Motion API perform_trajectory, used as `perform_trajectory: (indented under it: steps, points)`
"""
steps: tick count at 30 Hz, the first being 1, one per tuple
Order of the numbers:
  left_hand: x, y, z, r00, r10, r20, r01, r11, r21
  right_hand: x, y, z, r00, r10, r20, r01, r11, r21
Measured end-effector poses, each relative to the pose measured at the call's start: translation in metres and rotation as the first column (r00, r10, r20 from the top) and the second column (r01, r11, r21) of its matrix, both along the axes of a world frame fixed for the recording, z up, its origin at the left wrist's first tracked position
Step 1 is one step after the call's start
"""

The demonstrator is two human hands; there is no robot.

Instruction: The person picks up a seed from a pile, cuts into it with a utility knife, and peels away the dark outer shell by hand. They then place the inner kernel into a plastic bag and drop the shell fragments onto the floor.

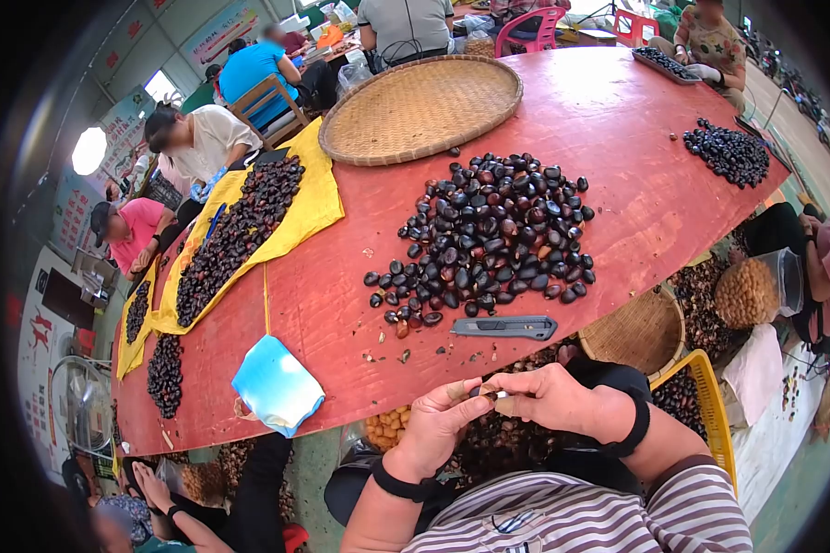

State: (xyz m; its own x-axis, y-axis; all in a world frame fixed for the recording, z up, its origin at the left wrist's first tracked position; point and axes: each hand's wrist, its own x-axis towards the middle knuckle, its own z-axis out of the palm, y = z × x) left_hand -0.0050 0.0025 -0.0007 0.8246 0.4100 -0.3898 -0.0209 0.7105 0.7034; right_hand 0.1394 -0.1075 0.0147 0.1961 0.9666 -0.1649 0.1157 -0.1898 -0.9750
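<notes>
Well, hands: we see the left hand point(433, 426) and right hand point(563, 396) pinched together, fingertips closed on one dark nut point(478, 392); whether the right grips anything more, we cannot tell.
Nut: just off the near edge of the bench point(641, 115), mostly hidden by fingers; a slack pinch could drop it into the scraps point(503, 444) below, where we would struggle to find it.
Knife: between hands and pile point(503, 235); reaching across, we could brush the knife point(504, 327), and whether its blade is out we cannot tell.
Pile: loose and rounded; a rough pull could send some rolling nearward.
Mask: near left, by the edge; the mask point(278, 385) looks easy to sweep off.
</notes>
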Motion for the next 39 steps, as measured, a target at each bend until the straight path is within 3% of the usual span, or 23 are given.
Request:
perform_trajectory:
  steps: [4,10,13,16,19,22,26,28,30,33,37,38,39]
  points:
    - [0.0,0.0,-0.004,1.0,-0.008,0.003,0.008,0.999,0.051,-0.003,0.003,-0.007,0.999,-0.016,0.047,0.016,1.0,0.0]
    - [-0.003,0.003,-0.008,0.994,-0.092,-0.057,0.097,0.991,0.088,0.0,0.008,0.0,0.997,0.054,-0.054,-0.06,0.991,-0.122]
    - [-0.002,0.002,-0.006,0.991,-0.099,-0.085,0.105,0.992,0.07,-0.001,0.009,0.001,0.998,0.056,0.033,-0.05,0.984,-0.17]
    - [-0.002,0.003,-0.008,0.993,-0.093,-0.076,0.1,0.991,0.087,-0.003,0.009,-0.012,1.0,0.013,-0.028,-0.016,0.995,-0.103]
    - [-0.003,0.005,-0.011,0.993,-0.103,-0.057,0.109,0.988,0.112,-0.003,0.01,-0.011,0.982,-0.031,-0.189,-0.008,0.979,-0.206]
    - [-0.001,0.006,-0.007,0.995,-0.1,-0.005,0.1,0.988,0.119,-0.005,0.011,-0.003,0.98,-0.074,-0.187,0.035,0.978,-0.207]
    - [0.0,0.001,-0.001,0.976,-0.188,-0.111,0.212,0.937,0.277,0.006,0.009,-0.008,0.916,-0.25,-0.315,0.21,0.965,-0.156]
    - [0.001,0.001,0.003,0.993,-0.107,-0.046,0.111,0.988,0.105,0.011,0.006,-0.016,0.974,-0.222,-0.035,0.221,0.975,-0.034]
    - [0.001,0.004,0.005,0.998,-0.055,0.011,0.055,0.998,0.012,0.014,0.008,-0.032,0.938,-0.206,0.28,0.17,0.974,0.147]
    - [-0.003,0.008,-0.004,0.997,-0.031,0.068,0.034,0.999,-0.041,0.01,-0.004,-0.037,0.9,-0.267,0.346,0.169,0.943,0.288]
    - [-0.003,0.005,-0.007,0.997,-0.013,0.07,0.019,0.996,-0.086,-0.004,-0.006,-0.019,0.973,-0.206,0.108,0.186,0.968,0.17]
    - [-0.001,0.004,-0.006,0.997,-0.008,0.074,0.014,0.996,-0.085,-0.008,-0.004,-0.02,0.978,-0.187,0.098,0.155,0.95,0.27]
    - [-0.001,0.003,-0.005,0.996,-0.013,0.083,0.019,0.997,-0.076,-0.013,-0.002,-0.016,0.991,-0.135,0.018,0.127,0.964,0.232]
